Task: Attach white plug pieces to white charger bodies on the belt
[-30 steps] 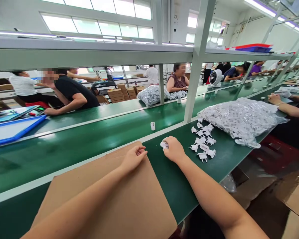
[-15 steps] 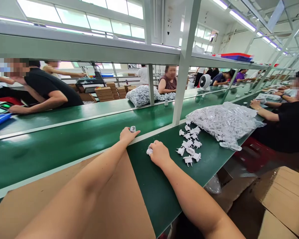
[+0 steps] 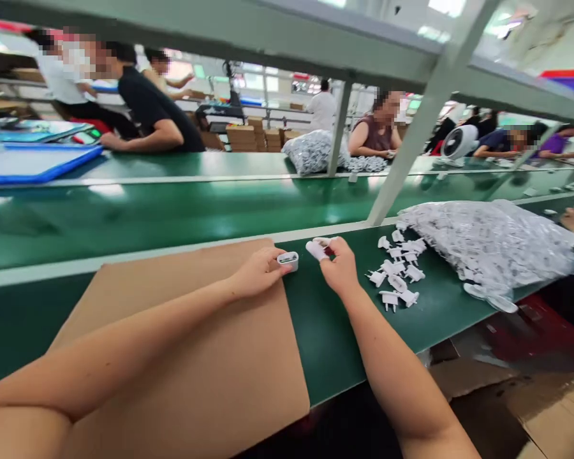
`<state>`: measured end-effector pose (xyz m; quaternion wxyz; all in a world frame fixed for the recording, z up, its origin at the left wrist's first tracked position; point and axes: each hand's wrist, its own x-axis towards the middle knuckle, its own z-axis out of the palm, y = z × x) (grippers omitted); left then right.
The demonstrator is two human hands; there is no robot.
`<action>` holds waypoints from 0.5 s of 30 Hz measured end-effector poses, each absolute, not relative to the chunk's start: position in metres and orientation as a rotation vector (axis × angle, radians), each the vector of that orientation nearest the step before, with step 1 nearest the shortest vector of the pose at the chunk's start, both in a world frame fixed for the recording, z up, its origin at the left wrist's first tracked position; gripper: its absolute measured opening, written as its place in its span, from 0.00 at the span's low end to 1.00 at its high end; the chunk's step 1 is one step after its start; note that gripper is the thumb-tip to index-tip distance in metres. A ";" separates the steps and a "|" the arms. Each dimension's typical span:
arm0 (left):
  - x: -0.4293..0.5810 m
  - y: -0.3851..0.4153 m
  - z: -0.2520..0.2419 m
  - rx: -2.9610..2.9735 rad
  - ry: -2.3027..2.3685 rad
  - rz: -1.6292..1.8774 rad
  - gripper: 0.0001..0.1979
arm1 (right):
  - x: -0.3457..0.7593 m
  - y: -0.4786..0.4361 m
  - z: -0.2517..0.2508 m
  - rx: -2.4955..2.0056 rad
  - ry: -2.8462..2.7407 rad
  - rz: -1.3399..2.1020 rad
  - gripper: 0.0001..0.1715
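Note:
My left hand [image 3: 256,273] pinches a small white charger shell [image 3: 287,259] over the edge of a brown cardboard sheet [image 3: 191,357]. Just to its right, my right hand [image 3: 339,268] is closed on a white plug piece [image 3: 316,248], held close to the shell but apart from it. Several loose white plug pieces [image 3: 397,280] lie on the green bench to the right of that hand. Beyond them sits a large clear bag of white parts [image 3: 492,245].
A green conveyor belt [image 3: 172,213] runs behind the bench under a grey shelf frame with a slanted post [image 3: 411,146]. Other people sit across the line and at the right. A blue tray [image 3: 29,162] lies far left. Cardboard boxes [image 3: 545,408] stand on the floor at lower right.
My left hand reached out to the belt, took the white shell and brought it back over the cardboard. My right hand lifted its plug piece toward it. The view tilted down.

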<state>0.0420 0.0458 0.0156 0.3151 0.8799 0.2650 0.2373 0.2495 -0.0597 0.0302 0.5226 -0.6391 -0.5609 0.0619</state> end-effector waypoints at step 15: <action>0.024 0.019 -0.001 2.163 0.540 0.792 0.16 | 0.214 -0.075 0.037 -1.426 -1.992 0.106 0.23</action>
